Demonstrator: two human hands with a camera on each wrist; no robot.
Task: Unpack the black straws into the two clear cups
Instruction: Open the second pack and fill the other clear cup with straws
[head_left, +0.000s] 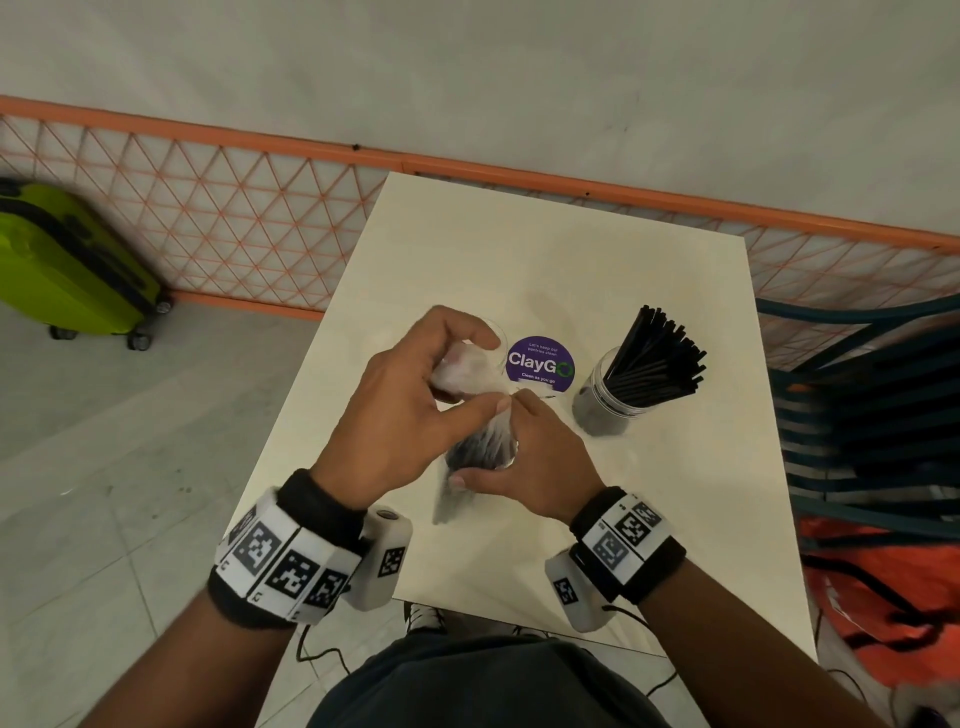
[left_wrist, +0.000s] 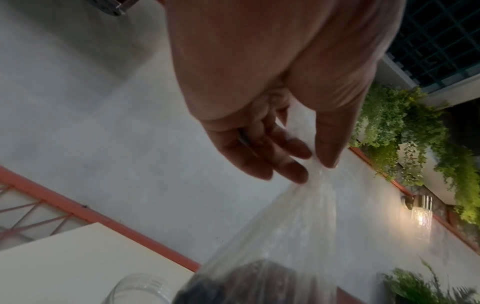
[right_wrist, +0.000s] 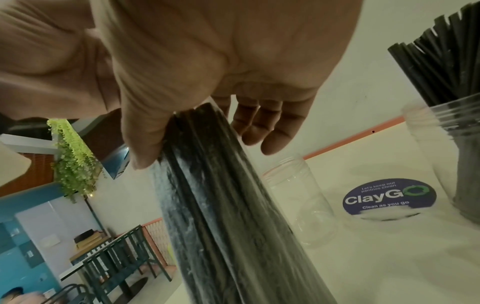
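Observation:
A clear plastic bag (left_wrist: 298, 222) of black straws (right_wrist: 221, 195) is held up over the cream table (head_left: 571, 260). My left hand (head_left: 467, 384) pinches the bag's empty top between thumb and fingers (left_wrist: 293, 170). Lower down, my right hand (head_left: 493, 452) grips the straw bundle through the plastic, thumb (right_wrist: 142, 144) on one side and fingers on the other. An empty clear cup (right_wrist: 298, 199) stands just behind the hands, partly hidden by my left hand in the head view. To the right, a second clear cup (head_left: 610, 397) holds several black straws (head_left: 660, 358).
A round purple ClayGo sticker (head_left: 540, 364) lies on the table between the two cups. An orange mesh fence (head_left: 208, 208) runs behind the table. A green suitcase (head_left: 67, 270) stands on the floor at left; dark green chairs (head_left: 872, 415) and an orange bag (head_left: 893, 597) sit at right.

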